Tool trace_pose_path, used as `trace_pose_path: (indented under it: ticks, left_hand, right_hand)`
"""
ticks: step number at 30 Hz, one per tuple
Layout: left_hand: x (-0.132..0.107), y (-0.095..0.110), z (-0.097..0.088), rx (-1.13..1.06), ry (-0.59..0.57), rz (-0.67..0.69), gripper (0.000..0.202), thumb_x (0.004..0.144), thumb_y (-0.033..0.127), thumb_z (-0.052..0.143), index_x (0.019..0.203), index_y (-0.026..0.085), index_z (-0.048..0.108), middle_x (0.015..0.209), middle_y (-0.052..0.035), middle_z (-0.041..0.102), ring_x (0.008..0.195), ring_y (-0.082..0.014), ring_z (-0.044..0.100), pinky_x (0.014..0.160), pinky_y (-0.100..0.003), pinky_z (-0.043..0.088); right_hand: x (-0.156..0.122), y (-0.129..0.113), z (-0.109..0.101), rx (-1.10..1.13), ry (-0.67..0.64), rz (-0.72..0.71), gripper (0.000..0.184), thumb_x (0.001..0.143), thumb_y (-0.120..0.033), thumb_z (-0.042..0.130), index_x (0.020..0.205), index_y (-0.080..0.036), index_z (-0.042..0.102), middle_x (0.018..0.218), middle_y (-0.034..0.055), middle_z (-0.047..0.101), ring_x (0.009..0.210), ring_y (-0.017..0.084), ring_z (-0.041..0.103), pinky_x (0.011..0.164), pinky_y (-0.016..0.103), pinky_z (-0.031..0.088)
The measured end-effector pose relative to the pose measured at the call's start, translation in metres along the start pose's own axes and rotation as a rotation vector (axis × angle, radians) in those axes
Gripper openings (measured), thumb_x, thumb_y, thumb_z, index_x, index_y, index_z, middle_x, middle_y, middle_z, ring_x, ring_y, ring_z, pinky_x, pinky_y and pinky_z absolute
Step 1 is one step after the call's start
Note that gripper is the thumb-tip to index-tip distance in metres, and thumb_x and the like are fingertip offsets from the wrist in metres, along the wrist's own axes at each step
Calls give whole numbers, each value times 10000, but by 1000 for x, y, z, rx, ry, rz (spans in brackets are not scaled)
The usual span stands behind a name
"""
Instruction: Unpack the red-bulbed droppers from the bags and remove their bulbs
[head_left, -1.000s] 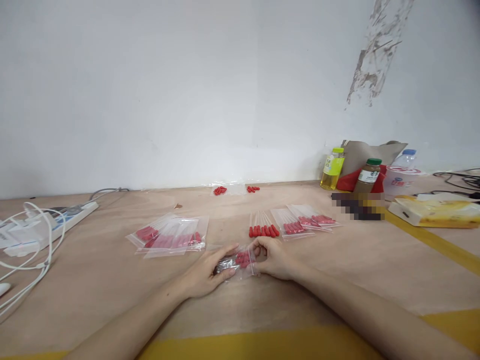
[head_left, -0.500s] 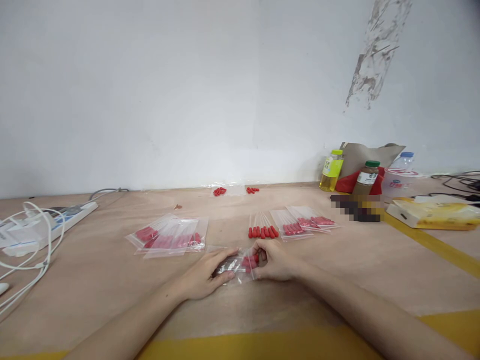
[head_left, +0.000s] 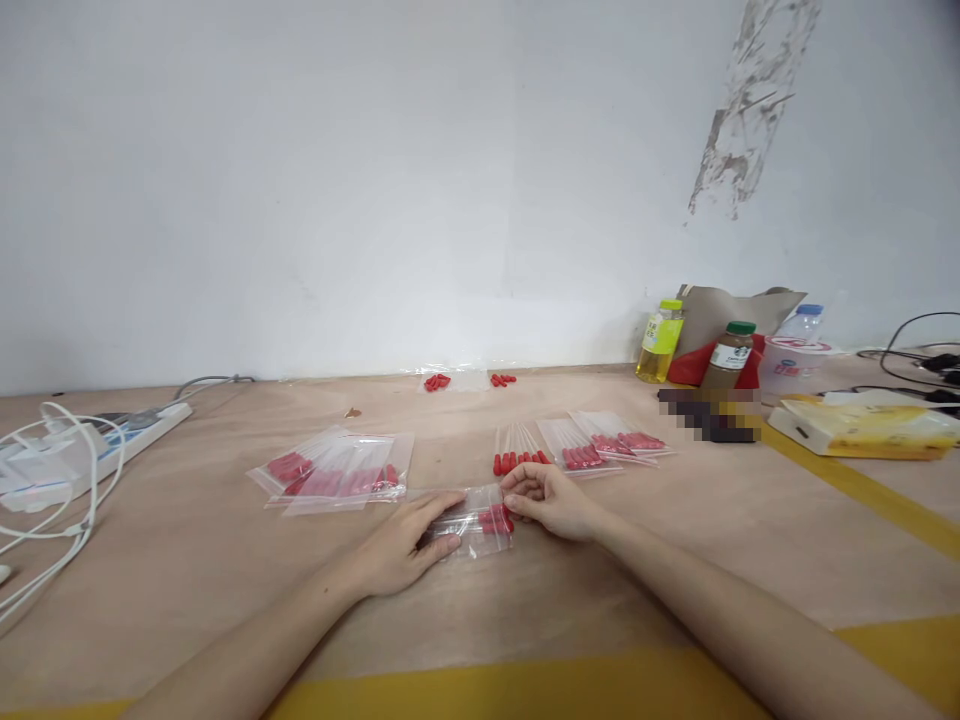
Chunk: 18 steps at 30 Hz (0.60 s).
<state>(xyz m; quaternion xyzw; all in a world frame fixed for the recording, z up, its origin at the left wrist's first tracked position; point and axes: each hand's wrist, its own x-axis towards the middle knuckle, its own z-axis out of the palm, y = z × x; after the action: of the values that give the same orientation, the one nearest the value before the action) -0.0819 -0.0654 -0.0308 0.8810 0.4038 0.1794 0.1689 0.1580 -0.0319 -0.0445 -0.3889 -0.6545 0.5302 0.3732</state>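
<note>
A clear zip bag [head_left: 469, 540] lies flat before me, with several red-tipped sticks [head_left: 495, 518] inside, tips toward its right end. My left hand [head_left: 401, 545] rests on the bag's left part, thumb and index finger stretched apart across the plastic. At the upper right edge, the thumb and curled fingers of my right hand [head_left: 551, 503] come together on the bag's rim. Just beyond that hand, loose white sticks with red tips [head_left: 521, 460] are fanned out on the table.
Filled bags overlap at left [head_left: 337, 475] and right [head_left: 581, 450]. Small red pieces [head_left: 436, 382] lie on plastic near the wall. A white power strip [head_left: 142, 435] with cables is far left. Bottles [head_left: 660, 345], a tub [head_left: 795, 365] and a yellow-white pack [head_left: 862, 425] stand right.
My right hand has shifted from gripping over the red tips to the bag's upper right edge, uncovering the tips. The bag lies flatter; my left hand has barely moved.
</note>
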Motion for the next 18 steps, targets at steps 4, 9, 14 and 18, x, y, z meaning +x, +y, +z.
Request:
trace_pose_path:
  ticks: [4,9,14,18]
  left_hand:
    - [0,0,0,22,0,-15,456,870,411,412,1302,272,362,1337,-31,419,1202,-198,402,1012,-372,330]
    - [0,1,1,26,11,-14,449,872,413,405,1298,275,370,1332,-24,424,1202,-194,403,1014,-366,329]
    - [0,1,0,22,12,-1,436,866,411,418,1274,259,408,1305,-36,458,1182,-204,427,1003,-377,340]
    - [0,0,0,35,3,-3,438,867,424,410,1276,268,404,1316,-26,446,1199,-197,411,1011,-363,333]
  right_hand:
    - [-1,2,0,21,-64,-13,371,572,-414,720,770,-144,559,701,-6,594,656,100,564,658,255,449]
    - [0,8,7,107,-148,38,440,454,-312,792,782,-149,548,700,-15,609,680,117,582,643,256,455]
    - [0,2,6,73,-112,46,426,436,-316,797,745,-146,557,646,-35,585,622,89,547,636,246,442]
    - [-1,-3,-5,-1,-112,8,392,489,-367,771,742,-142,574,653,-28,586,621,89,539,638,250,433]
